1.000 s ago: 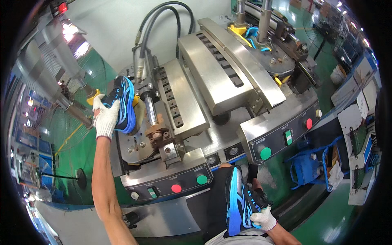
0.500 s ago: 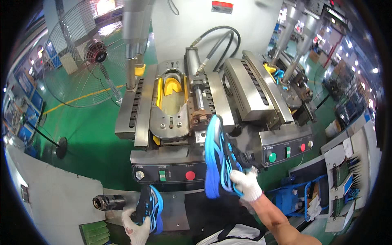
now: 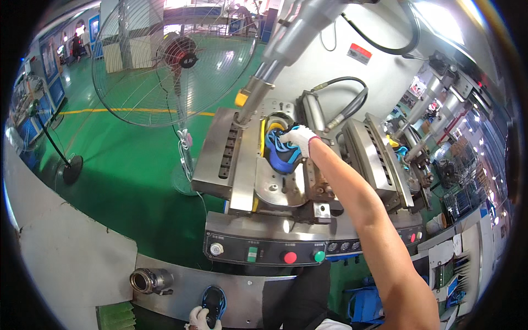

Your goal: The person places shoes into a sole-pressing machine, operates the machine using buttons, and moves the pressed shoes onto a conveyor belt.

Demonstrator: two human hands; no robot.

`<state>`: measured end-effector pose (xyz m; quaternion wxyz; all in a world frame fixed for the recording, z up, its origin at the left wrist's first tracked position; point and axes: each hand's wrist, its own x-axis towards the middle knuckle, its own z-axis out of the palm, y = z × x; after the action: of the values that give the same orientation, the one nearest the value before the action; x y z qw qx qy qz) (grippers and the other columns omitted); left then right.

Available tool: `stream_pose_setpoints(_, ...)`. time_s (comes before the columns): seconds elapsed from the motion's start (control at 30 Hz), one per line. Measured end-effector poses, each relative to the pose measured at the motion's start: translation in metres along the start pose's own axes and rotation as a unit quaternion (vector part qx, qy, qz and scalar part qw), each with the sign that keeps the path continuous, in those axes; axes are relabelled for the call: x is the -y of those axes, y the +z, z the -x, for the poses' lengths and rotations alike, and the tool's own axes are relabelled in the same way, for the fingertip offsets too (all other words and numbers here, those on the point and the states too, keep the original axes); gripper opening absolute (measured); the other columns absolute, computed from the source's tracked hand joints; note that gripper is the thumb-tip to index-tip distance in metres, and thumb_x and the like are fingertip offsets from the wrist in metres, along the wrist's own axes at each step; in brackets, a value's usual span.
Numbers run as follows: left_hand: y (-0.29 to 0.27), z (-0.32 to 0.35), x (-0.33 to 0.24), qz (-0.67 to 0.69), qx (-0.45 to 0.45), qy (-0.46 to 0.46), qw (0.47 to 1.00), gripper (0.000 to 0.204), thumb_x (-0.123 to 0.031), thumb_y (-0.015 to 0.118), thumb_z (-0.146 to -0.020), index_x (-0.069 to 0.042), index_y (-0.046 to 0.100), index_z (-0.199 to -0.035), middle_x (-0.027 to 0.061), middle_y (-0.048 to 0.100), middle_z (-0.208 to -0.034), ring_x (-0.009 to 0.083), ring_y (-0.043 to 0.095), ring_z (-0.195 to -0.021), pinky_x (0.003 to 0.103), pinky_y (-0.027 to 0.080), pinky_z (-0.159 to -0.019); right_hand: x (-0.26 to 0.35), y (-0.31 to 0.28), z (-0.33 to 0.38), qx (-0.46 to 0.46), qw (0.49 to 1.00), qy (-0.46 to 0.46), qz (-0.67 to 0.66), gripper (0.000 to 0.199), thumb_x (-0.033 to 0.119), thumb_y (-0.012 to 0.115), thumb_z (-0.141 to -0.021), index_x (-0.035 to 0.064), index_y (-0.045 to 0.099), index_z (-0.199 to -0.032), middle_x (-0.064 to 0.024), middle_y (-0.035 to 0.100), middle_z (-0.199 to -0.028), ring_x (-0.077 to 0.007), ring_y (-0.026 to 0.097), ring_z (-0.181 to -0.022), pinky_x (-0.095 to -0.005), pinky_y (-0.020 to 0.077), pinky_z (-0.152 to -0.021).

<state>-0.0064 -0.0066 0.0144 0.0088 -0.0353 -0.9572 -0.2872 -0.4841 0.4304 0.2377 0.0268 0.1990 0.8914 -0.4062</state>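
Observation:
A blue and black sneaker (image 3: 281, 157) rests at the yellow-lined cradle (image 3: 263, 138) of the metal press, its sole end tilted toward me. My right hand (image 3: 298, 138), in a white knit glove, is closed on the sneaker's upper from the right and hides part of it. Low in view, a second sneaker (image 3: 214, 300), black with a blue edge, lies on the steel bench top (image 3: 242, 291). My gloved left hand (image 3: 202, 319) grips its near end, partly cut off by the lower edge.
A control panel (image 3: 269, 250) with buttons fronts the press. Left of it stands a large wire fan (image 3: 179, 55). A metal cylinder (image 3: 151, 280) lies on the bench at left. A grey press column (image 3: 264, 82) slants above the cradle. Another press (image 3: 379, 159) stands right.
My right hand has carried its sneaker forward from over the bench into the press cradle. The left hand's sneaker has come down onto the bench. The view has swung left.

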Motion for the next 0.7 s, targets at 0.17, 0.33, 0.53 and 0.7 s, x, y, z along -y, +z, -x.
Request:
stream_pose_setpoints(0.17, 0.002, -0.007, -0.001, 0.025, -0.018, 0.021, 0.999, 0.053, -0.023, 0.086, -0.081, -0.015, 0.064, -0.129, 0.0148, 0.064, -0.138, 0.0383, 0.071, -0.109, 0.050, 0.060, -0.080, -0.021, 0.061, -0.044, -0.106, 0.955, -0.046, 0.272, 0.044, 0.027, 0.060, -0.085, 0.0026, 0.077, -0.117, -0.0202, 0.074, -0.128, -0.0382, 0.071, -0.119, -0.0437, 0.0566, -0.100)
stream_pose_setpoints(0.33, 0.006, -0.010, -0.002, 0.057, -0.017, 0.022, 0.998, 0.054, -0.020, 0.086, -0.081, -0.014, 0.063, -0.130, 0.0170, 0.063, -0.141, 0.0413, 0.070, -0.110, 0.051, 0.061, -0.083, -0.077, 0.078, -0.064, -0.199, 0.959, -0.055, 0.194, 0.051, 0.031, 0.069, -0.081, -0.0017, 0.074, -0.120, -0.0246, 0.073, -0.123, -0.0404, 0.070, -0.119, -0.0435, 0.0545, -0.104)
stream_pose_setpoints(0.53, 0.016, -0.019, -0.015, 0.064, -0.056, -0.004, 0.996, 0.055, -0.018, 0.084, -0.082, -0.012, 0.064, -0.132, 0.0188, 0.062, -0.142, 0.0425, 0.069, -0.115, 0.049, 0.059, -0.094, -0.052, 0.067, -0.051, -0.168, 0.965, -0.027, 0.200, 0.056, 0.034, 0.071, -0.082, -0.0011, 0.072, -0.126, -0.0257, 0.070, -0.131, -0.0382, 0.071, -0.119, -0.0443, 0.0561, -0.101)
stream_pose_setpoints(0.7, 0.017, -0.018, -0.019, 0.086, -0.058, -0.042, 0.994, 0.054, -0.018, 0.083, -0.083, -0.009, 0.063, -0.132, 0.0195, 0.061, -0.142, 0.0412, 0.066, -0.120, 0.048, 0.058, -0.098, -0.025, 0.049, 0.068, -0.101, 0.984, -0.137, 0.043, 0.077, 0.044, 0.072, -0.089, -0.0044, 0.055, -0.146, -0.0291, 0.056, -0.149, -0.0426, 0.058, -0.136, -0.0440, 0.0452, -0.116)
